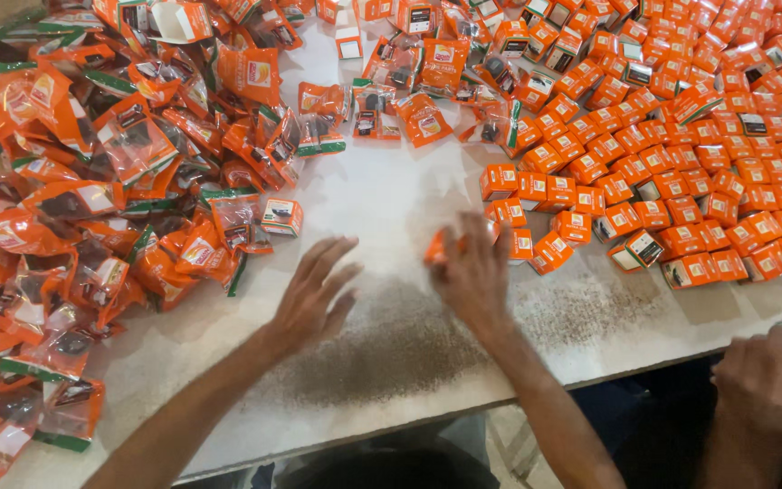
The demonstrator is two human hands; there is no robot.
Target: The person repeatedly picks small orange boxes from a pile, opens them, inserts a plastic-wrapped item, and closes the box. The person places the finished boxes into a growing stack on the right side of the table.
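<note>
My right hand (pixel 472 272) is closed around a small orange box (pixel 435 247), which pokes out at its left side, over the white table (pixel 391 195). My left hand (pixel 317 294) hovers flat just above the table with fingers spread and holds nothing. It points toward a lone small orange box (pixel 281 216) beside the bag pile. A heap of orange plastic bags (pixel 92 181) with dark parts inside covers the left side. Many small orange boxes (pixel 672 136) fill the right side, the nearest ones just beyond my right hand.
Another person's hand (pixel 767 376) holds something orange at the lower right edge. A worn, dark speckled patch (pixel 391 344) marks the table near its front edge (pixel 382 426). More bags and boxes lie along the far side.
</note>
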